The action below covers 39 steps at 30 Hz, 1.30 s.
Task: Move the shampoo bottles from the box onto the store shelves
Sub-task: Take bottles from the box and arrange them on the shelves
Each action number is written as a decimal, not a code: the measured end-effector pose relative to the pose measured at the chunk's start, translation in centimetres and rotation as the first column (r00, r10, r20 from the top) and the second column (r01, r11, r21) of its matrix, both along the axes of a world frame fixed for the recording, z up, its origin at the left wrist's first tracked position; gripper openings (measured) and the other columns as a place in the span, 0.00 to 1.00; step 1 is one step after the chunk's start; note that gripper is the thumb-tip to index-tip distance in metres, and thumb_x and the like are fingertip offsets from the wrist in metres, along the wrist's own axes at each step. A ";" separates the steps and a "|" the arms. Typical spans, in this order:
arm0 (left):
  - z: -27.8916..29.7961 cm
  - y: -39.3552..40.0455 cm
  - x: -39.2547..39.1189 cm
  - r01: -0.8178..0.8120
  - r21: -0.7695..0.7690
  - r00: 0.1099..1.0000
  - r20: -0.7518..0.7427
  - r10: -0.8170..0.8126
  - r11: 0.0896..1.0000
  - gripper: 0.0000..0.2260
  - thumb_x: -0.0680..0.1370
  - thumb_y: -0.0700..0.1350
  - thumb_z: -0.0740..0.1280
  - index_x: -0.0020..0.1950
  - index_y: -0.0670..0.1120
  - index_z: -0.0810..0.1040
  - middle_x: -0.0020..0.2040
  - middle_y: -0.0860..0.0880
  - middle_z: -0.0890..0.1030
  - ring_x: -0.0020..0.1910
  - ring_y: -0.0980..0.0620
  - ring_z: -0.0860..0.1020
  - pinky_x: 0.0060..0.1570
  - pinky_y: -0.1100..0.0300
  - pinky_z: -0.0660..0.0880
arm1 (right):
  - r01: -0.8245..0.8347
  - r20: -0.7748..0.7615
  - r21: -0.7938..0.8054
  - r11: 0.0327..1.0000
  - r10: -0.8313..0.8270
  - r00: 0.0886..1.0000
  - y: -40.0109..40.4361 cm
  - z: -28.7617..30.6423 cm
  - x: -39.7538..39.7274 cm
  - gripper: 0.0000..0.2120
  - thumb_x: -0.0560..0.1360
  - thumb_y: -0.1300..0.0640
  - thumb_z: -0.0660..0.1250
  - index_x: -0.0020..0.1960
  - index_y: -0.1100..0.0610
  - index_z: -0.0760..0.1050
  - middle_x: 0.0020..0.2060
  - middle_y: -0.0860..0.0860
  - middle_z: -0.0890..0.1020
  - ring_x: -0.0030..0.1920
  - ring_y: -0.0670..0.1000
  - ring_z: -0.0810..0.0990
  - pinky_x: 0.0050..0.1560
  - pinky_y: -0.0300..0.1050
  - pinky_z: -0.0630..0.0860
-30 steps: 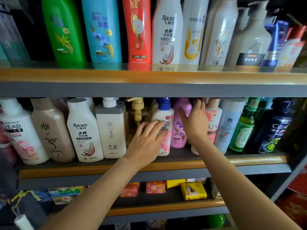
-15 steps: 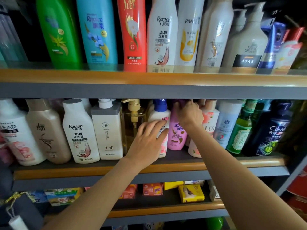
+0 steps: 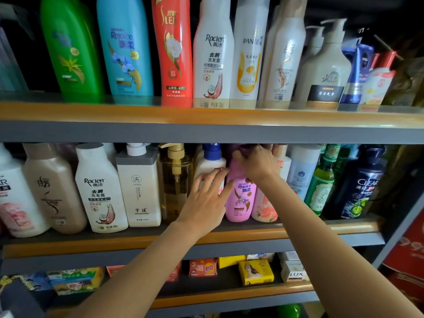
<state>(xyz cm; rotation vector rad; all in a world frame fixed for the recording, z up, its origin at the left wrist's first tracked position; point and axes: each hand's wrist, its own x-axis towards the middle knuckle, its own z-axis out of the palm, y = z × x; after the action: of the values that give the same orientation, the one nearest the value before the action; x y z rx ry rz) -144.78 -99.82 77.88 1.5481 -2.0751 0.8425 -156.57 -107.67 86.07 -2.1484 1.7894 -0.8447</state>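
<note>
Right hand (image 3: 258,165) grips purple cap of pink Rejoice bottle (image 3: 241,193), upright on middle shelf (image 3: 298,231). Left hand (image 3: 206,198) spread flat against white blue-capped bottle (image 3: 212,165) alongside. Advice: steady neighbour, seat pink bottle squarely, label forward. Box unseen.

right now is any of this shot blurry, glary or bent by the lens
Head view: the left hand is smeared by motion blur on the white bottle, while the right hand and the pink bottle read sharper; the upper shelf lip shows a pale glare and mirrors the bottles above; wide-angle distortion bows the shelves and leans the edge bottles; the upper right corner is dark.
</note>
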 end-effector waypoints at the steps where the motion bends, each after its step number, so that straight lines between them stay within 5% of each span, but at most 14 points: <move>1: -0.1 0.0 0.0 0.012 -0.004 1.000 -0.011 -0.012 1.000 0.29 0.58 0.42 0.77 0.60 0.44 0.79 0.61 0.40 0.77 0.60 0.41 0.77 0.56 0.46 0.74 | -0.010 -0.006 0.015 1.000 0.010 1.000 0.3 0.0 0.0 0.19 0.72 0.44 0.61 0.54 0.56 0.76 0.45 0.59 0.83 0.46 0.60 0.82 0.47 0.48 0.78; 4: -0.5 0.3 -0.1 0.034 0.019 0.994 -0.101 -0.032 0.999 0.29 0.61 0.42 0.75 0.61 0.44 0.76 0.61 0.42 0.76 0.60 0.44 0.74 0.56 0.49 0.75 | 0.017 0.005 -0.027 0.999 -0.017 1.000 1.5 -0.8 -0.4 0.29 0.69 0.42 0.68 0.63 0.58 0.66 0.51 0.57 0.81 0.52 0.60 0.79 0.42 0.44 0.69; 8: 0.1 0.2 -0.6 0.138 0.054 0.912 -0.397 -0.106 0.989 0.27 0.70 0.43 0.71 0.67 0.39 0.69 0.65 0.42 0.71 0.64 0.45 0.72 0.64 0.56 0.68 | 0.047 0.046 -0.175 0.983 -0.040 0.998 3.7 -1.9 -0.8 0.30 0.70 0.43 0.68 0.61 0.60 0.63 0.51 0.58 0.80 0.52 0.60 0.78 0.38 0.45 0.63; 11: 1.2 0.2 -1.8 0.238 0.067 0.774 -0.616 -0.147 0.969 0.29 0.72 0.47 0.70 0.70 0.41 0.64 0.66 0.45 0.70 0.66 0.50 0.69 0.64 0.63 0.67 | 0.044 0.094 -0.236 0.971 -0.022 0.995 4.9 -1.8 -1.4 0.31 0.69 0.43 0.68 0.63 0.58 0.61 0.51 0.56 0.80 0.50 0.60 0.78 0.37 0.45 0.64; 14: 1.7 0.0 -3.0 0.280 0.096 0.645 -0.756 -0.113 0.955 0.23 0.72 0.48 0.72 0.64 0.44 0.69 0.58 0.48 0.77 0.56 0.54 0.75 0.48 0.77 0.68 | 0.007 0.119 -0.296 0.955 0.030 0.992 6.1 -0.2 -2.0 0.27 0.69 0.43 0.68 0.60 0.58 0.65 0.49 0.54 0.79 0.49 0.58 0.77 0.38 0.46 0.68; 19: 2.6 0.4 -2.6 0.409 0.115 0.345 -0.938 -0.037 0.905 0.21 0.67 0.44 0.77 0.54 0.51 0.71 0.45 0.53 0.78 0.47 0.53 0.78 0.42 0.65 0.76 | -0.185 0.077 -0.258 0.948 0.211 0.974 7.4 1.3 -2.0 0.22 0.72 0.40 0.66 0.49 0.59 0.71 0.41 0.53 0.80 0.39 0.55 0.80 0.40 0.50 0.76; 22: 3.4 1.8 -0.6 0.452 0.084 0.169 -0.986 0.008 0.888 0.25 0.61 0.48 0.80 0.53 0.47 0.75 0.46 0.51 0.81 0.46 0.53 0.80 0.39 0.63 0.76 | -0.359 0.471 -0.133 0.924 0.378 0.797 7.4 1.2 -2.1 0.22 0.76 0.42 0.62 0.44 0.62 0.76 0.34 0.58 0.81 0.29 0.55 0.80 0.32 0.51 0.77; 25: 3.5 3.6 1.7 0.545 0.181 0.215 -0.974 0.073 0.819 0.24 0.56 0.53 0.80 0.48 0.52 0.76 0.43 0.53 0.82 0.41 0.59 0.81 0.36 0.68 0.76 | -0.354 0.583 -0.147 0.924 0.370 0.723 6.2 -0.1 -1.7 0.24 0.79 0.43 0.56 0.44 0.61 0.80 0.27 0.55 0.80 0.26 0.47 0.77 0.33 0.43 0.72; 27: 3.0 4.3 2.9 0.577 0.322 0.329 -0.933 0.147 0.750 0.27 0.53 0.59 0.76 0.48 0.53 0.76 0.45 0.52 0.82 0.43 0.57 0.82 0.40 0.65 0.78 | -0.310 0.464 -0.303 0.901 0.423 0.778 5.5 -1.3 -0.8 0.21 0.80 0.46 0.55 0.46 0.59 0.80 0.26 0.48 0.78 0.29 0.41 0.75 0.37 0.36 0.69; 30: 1.6 4.8 4.1 0.566 0.400 0.392 -0.900 0.192 0.721 0.29 0.52 0.61 0.73 0.50 0.54 0.75 0.47 0.52 0.82 0.46 0.56 0.81 0.44 0.62 0.78 | -0.251 0.202 -0.495 0.832 0.392 0.898 4.3 -3.7 0.4 0.18 0.77 0.47 0.59 0.48 0.61 0.79 0.40 0.54 0.80 0.37 0.47 0.77 0.36 0.40 0.68; 33: 1.3 4.9 4.5 0.564 0.389 0.369 -0.908 0.199 0.728 0.29 0.52 0.62 0.73 0.50 0.56 0.74 0.48 0.54 0.81 0.47 0.58 0.80 0.42 0.65 0.77 | -0.039 0.287 -0.371 0.928 0.154 0.946 2.8 -5.0 1.3 0.19 0.77 0.54 0.62 0.63 0.64 0.71 0.57 0.59 0.76 0.51 0.60 0.77 0.44 0.47 0.70; 35: 1.5 4.6 4.6 0.568 0.391 0.358 -0.910 0.211 0.725 0.28 0.52 0.61 0.73 0.49 0.55 0.75 0.48 0.53 0.81 0.47 0.57 0.80 0.44 0.63 0.78 | 0.064 0.256 -0.204 0.977 -0.010 0.967 1.5 -4.4 2.1 0.28 0.76 0.55 0.64 0.72 0.63 0.59 0.68 0.59 0.67 0.60 0.61 0.73 0.51 0.51 0.69; 39: 1.8 4.0 4.2 0.565 0.374 0.330 -0.919 0.214 0.735 0.18 0.63 0.49 0.79 0.47 0.54 0.74 0.47 0.52 0.81 0.48 0.52 0.80 0.48 0.56 0.79 | 0.073 0.239 -0.046 0.996 -0.060 0.969 -1.2 -3.0 3.4 0.31 0.74 0.58 0.65 0.72 0.63 0.55 0.69 0.60 0.65 0.63 0.65 0.72 0.55 0.54 0.69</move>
<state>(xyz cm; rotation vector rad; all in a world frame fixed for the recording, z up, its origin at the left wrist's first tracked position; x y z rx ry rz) -140.59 -95.81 79.69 1.4172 -1.5125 -0.9329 -153.19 -108.84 83.03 -1.9318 1.7426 -1.1272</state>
